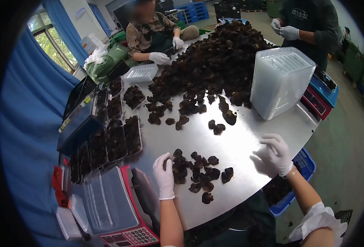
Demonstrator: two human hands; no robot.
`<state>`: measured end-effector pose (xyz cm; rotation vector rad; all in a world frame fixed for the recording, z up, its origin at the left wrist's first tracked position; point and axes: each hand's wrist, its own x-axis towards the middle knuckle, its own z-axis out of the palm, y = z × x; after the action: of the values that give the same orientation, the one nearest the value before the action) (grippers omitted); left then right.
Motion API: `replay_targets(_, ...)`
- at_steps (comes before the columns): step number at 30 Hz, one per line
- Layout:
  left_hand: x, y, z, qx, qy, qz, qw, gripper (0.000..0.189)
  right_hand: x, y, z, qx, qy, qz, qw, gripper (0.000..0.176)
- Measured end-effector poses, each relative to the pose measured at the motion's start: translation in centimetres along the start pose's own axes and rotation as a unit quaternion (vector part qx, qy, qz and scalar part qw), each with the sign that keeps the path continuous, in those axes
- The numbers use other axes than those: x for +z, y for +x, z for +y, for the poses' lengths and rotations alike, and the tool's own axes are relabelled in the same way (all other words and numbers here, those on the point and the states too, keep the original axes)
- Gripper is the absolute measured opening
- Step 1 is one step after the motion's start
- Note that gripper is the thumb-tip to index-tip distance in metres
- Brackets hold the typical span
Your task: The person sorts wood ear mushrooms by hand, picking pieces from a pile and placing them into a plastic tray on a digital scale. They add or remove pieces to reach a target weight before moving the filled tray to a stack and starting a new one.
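Note:
Dark brown wood ear mushrooms (pixel 204 175) lie loosely spread on the steel table in front of me. At their left edge is my left hand (pixel 164 177), white-gloved, with its fingers slightly curled and apart; I see nothing held in it. My right hand (pixel 278 153), also gloved, hovers over the table's right side, holding nothing, its fingers stretched out and its shadow beneath. Beyond it stands a tall stack of clear plastic trays (pixel 278 84). Farther back rises a big heap of wood ear mushrooms (pixel 215 57).
Left of the table, a red-edged scale (pixel 128 197) carries a clear tray (pixel 97 201). Filled trays (pixel 115 138) stand in rows behind it. A blue basket (pixel 307 164) is below the right edge. Two co-workers with gloved hands (pixel 159 58) are at the far side.

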<state>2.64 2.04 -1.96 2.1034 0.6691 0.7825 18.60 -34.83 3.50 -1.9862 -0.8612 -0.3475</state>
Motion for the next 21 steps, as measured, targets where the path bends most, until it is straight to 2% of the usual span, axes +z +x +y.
replay_targets(2, 0.0, 0.0, 0.3, -0.004, 0.004, 0.001, 1.000, 0.023, 2.3, 2.1, -0.4, -0.042, 0.016, -0.043, 0.998, 0.021)
replay_targets(5, -0.1, 0.0, 0.5, -0.007, 0.008, 0.000, 1.000, 0.024, 5.1, 4.9, -0.5, -0.057, 0.024, -0.081, 0.995, 0.019)
replay_targets(11, -0.2, 0.3, 0.8, -0.012, 0.011, -0.003, 1.000, 0.025, 9.2, 10.7, 2.4, -0.078, 0.002, -0.031, 0.996, 0.014)
replay_targets(12, -0.2, 0.3, 0.9, -0.009, 0.016, -0.007, 1.000, 0.025, 9.8, 11.2, 2.8, -0.060, -0.010, -0.016, 0.998, 0.014)
replay_targets(16, -0.3, 0.5, 1.1, -0.008, 0.019, -0.009, 1.000, 0.025, 11.0, 11.2, 3.3, -0.035, 0.020, -0.036, 0.999, 0.015)
replay_targets(21, -0.3, 0.4, 1.4, 0.010, 0.037, -0.003, 0.999, 0.024, 10.7, 9.1, 2.6, -0.011, 0.006, -0.134, 0.991, 0.013)
